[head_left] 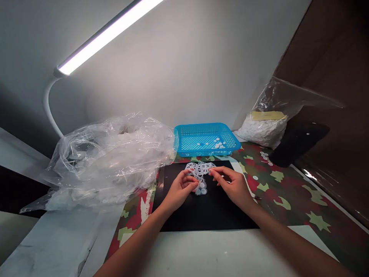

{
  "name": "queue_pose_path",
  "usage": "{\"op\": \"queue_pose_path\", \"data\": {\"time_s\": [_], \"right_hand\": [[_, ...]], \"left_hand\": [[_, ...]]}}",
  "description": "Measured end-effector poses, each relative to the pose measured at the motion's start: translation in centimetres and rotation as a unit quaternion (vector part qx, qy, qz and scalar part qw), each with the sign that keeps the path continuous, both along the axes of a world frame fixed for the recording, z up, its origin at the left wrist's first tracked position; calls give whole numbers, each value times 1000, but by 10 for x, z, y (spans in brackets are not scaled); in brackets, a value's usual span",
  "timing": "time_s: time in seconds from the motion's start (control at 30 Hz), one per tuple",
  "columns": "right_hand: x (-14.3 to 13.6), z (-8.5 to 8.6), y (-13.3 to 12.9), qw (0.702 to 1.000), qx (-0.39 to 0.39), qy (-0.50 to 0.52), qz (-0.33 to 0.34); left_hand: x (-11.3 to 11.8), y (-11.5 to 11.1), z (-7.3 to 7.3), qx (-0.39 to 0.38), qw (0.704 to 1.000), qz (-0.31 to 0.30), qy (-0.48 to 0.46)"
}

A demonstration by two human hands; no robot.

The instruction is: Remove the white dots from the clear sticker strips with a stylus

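On a black mat (207, 215) lies a heap of small clear plastic rings (201, 168), with a few round translucent discs (201, 189) at its near side. My left hand (181, 188) is at the heap's left edge, thumb and fingers pinched together beside the discs. Whatever sits between those fingertips is too small to name. From the right, my right hand (230, 184) reaches the heap's edge with thumb and index finger close together. A whitish bit shows at its fingertips, but I cannot make out what it is.
Behind the mat stands a blue plastic basket (207, 152) holding several white discs. A large clear plastic bag (115, 154) bulges at the left. Another bag of white pieces (263, 129) and a dark cylindrical object (298, 144) are at the right. A lit lamp (109, 36) hangs above.
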State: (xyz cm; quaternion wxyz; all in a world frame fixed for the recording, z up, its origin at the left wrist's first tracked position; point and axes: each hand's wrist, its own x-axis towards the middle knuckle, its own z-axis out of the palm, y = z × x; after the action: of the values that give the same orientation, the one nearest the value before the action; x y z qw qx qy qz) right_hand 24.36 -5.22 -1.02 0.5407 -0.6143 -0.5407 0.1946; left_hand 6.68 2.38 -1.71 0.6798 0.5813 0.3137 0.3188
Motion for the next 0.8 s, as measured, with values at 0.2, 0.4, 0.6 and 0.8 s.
{"op": "queue_pose_path", "data": {"time_s": [0.2,0.4,0.6,0.8], "right_hand": [[-8,2,-3,999,-23,-26,23],[-11,-4,-2,997,-24,-45,54],[-12,-18,2,995,-43,46,78],[-16,-14,2,987,-51,128,88]], "left_hand": [[-10,-5,10,214,964,4,159],[-14,-10,15,389,885,13,254],[-9,-13,5,427,868,-14,254],[-8,-13,5,341,919,-1,196]]}}
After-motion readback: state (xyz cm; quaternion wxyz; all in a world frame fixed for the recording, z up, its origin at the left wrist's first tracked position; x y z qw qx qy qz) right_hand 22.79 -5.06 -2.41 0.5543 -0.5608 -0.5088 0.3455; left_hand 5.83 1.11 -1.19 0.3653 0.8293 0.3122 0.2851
